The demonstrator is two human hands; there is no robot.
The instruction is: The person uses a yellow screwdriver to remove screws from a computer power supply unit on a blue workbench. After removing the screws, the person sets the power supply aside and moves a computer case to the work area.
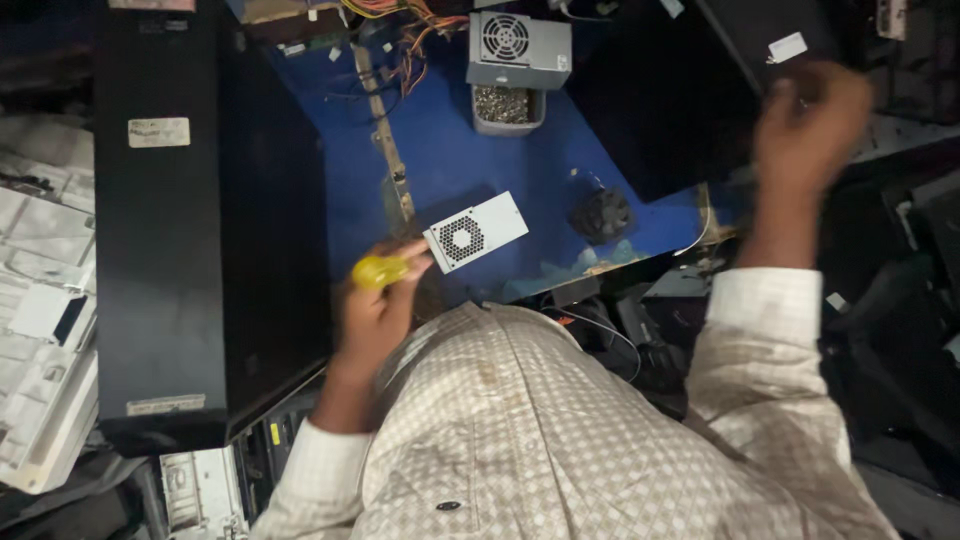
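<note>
Left hand [375, 310] grips yellow screwdriver handle [378, 271] (blurred).

Left hand [375, 310] grips yellow-handled tool [378, 271]; right hand [810, 125] on black case [680, 90].

cream label [158, 131]: black case top, left | white label [787, 47]: black panel, upper right

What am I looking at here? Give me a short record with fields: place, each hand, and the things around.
Place: blue worktable crowded with computer parts
Left hand: holds a tool with a yellow handle, beside a small grey power supply
Right hand: blurred, at a black computer case; grip unclear
Left of table: tall black computer case
Far side: second grey power supply, tray of screws, black fan
</note>
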